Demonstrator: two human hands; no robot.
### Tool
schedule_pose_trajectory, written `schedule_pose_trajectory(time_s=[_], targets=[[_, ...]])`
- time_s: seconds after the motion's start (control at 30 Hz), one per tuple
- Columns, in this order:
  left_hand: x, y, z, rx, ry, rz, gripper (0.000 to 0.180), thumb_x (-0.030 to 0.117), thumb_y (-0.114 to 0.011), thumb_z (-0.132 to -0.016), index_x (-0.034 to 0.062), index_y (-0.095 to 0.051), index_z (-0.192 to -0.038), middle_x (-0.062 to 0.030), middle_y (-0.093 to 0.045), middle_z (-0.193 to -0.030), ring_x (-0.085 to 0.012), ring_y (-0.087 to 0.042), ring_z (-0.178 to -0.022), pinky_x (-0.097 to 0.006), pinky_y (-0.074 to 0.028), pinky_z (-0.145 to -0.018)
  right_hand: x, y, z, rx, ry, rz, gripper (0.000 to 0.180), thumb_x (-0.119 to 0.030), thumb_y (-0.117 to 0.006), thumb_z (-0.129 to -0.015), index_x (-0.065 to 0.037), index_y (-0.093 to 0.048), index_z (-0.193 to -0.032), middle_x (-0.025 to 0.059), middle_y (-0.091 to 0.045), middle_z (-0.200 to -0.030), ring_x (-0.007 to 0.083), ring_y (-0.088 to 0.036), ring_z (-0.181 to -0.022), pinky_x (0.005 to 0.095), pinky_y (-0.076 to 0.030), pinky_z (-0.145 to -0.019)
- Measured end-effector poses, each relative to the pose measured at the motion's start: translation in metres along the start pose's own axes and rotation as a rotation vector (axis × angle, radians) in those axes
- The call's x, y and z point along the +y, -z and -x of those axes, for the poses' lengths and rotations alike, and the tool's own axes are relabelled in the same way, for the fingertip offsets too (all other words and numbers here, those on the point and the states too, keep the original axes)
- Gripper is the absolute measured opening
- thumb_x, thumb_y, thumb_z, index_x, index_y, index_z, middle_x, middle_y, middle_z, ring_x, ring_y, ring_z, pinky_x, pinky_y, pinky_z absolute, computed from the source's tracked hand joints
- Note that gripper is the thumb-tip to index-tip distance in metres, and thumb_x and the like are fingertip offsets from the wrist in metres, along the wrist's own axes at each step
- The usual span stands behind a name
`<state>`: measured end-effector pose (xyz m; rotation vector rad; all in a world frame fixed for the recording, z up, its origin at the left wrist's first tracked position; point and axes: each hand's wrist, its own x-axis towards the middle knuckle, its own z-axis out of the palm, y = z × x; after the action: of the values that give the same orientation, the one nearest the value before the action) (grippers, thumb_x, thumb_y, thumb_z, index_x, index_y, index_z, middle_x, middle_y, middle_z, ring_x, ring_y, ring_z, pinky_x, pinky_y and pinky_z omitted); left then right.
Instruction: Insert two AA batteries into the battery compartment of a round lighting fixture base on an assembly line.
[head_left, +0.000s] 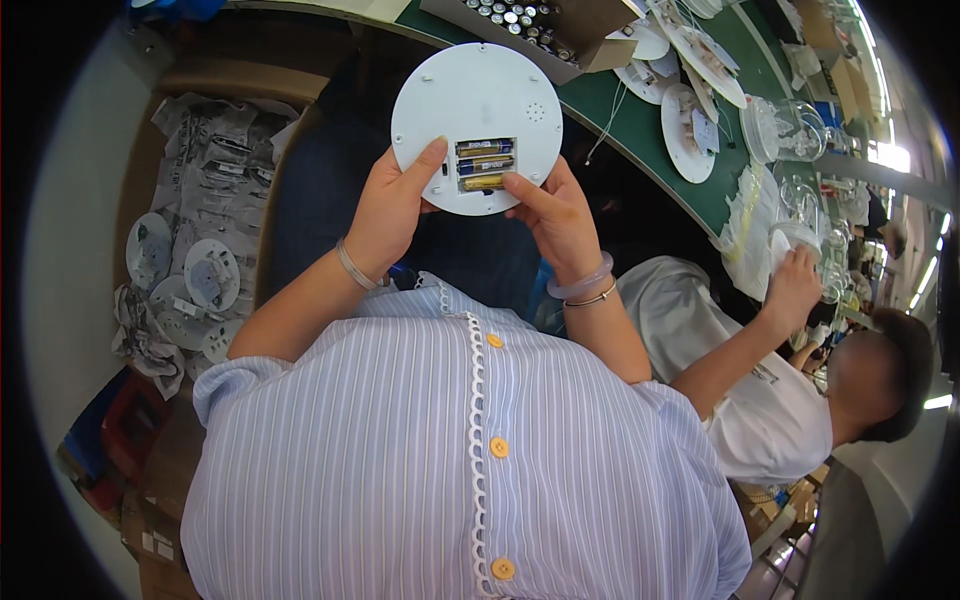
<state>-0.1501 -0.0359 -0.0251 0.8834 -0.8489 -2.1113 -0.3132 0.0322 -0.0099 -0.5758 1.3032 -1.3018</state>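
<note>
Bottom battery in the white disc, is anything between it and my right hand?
Nothing visible: the thumb of your right hand is at the right end of the bottom battery, which lies exposed in the disc.

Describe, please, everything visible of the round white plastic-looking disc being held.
The round white plastic-looking disc is held facing the camera, with studs near its edge and holes clustered at upper right. Its open rectangular compartment holds three cylindrical batteries, partly gold. The left hand grips the lower left, thumb on the face; the right hand holds the lower right, thumb at the lowest battery.
</note>
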Motion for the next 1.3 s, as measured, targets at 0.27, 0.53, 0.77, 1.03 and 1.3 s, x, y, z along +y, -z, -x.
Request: schedule_pose_trajectory(time_s=[0.27, 0.53, 0.77, 1.03, 1.3], targets=[[-0.007, -0.002, 0.003, 0.06, 0.053, 0.027, 0.035, 0.025, -0.047, -0.092, -0.0006, -0.046, -0.115, -0.0111, -0.06, -0.102, -0.0172, -0.064, -0.084, -0.026, -0.056, -0.066, 0.003, 0.002, 0.0, 0.034, 0.041, 0.1, 0.042, -0.012, -0.068, -0.076, 0.001, -0.045, -0.109, 0.0076, -0.06, -0.094, 0.0102, -0.059, -0.078, 0.0178, -0.046, -0.057], [0.009, 0.002, 0.0, -0.013, 0.07, 0.063, 0.036, 0.026, -0.046, -0.092, 0.0019, -0.045, -0.119, -0.0103, -0.059, -0.106, -0.017, -0.062, -0.089, -0.028, -0.055, -0.071, 0.005, -0.006, -0.002, 0.024, 0.149, 0.075, 0.047, -0.008, -0.063, -0.079, 0.001, -0.039, -0.119, 0.0102, -0.054, -0.11, 0.0154, -0.054, -0.099, 0.0282, -0.045, -0.084], [0.035, 0.004, 0.003, -0.175, 0.195, 0.439, 0.043, 0.029, -0.038, -0.094, 0.0011, -0.038, -0.126, -0.0121, -0.051, -0.12, -0.0208, -0.053, -0.108, -0.035, -0.046, -0.09, 0.002, -0.006, -0.001, -0.155, 0.324, -0.048, 0.079, -0.033, -0.066, -0.074, 0.0, -0.026, -0.133, 0.0123, -0.04, -0.13, 0.021, -0.038, -0.12, 0.036, -0.028, -0.101], [0.065, 0.01, 0.01, -0.463, 0.088, 0.745, 0.041, 0.029, -0.038, -0.094, 0.0019, -0.04, -0.125, -0.0126, -0.05, -0.122, -0.024, -0.05, -0.112, -0.039, -0.04, -0.095, 0.009, -0.032, 0.026, -0.658, -0.153, -0.014, 0.019, -0.01, -0.054, -0.087, 0.002, -0.055, -0.102, 0.0036, -0.059, -0.073, 0.0079, -0.056, -0.069, 0.0216, -0.044, -0.064], [0.102, 0.047, 0.021, -0.314, -0.268, 0.632, 0.038, 0.027, -0.036, -0.095, 0.0041, -0.043, -0.124, -0.0151, -0.052, -0.12, -0.0217, -0.054, -0.106, -0.02, -0.044, -0.048, 0.004, -0.002, 0.036, -0.608, -0.089, 0.071, 0.019, -0.017, -0.048, -0.091, -0.001, -0.057, -0.094, 0.003, -0.058, -0.074, 0.0064, -0.051, -0.063, 0.0195, -0.043, -0.059]])
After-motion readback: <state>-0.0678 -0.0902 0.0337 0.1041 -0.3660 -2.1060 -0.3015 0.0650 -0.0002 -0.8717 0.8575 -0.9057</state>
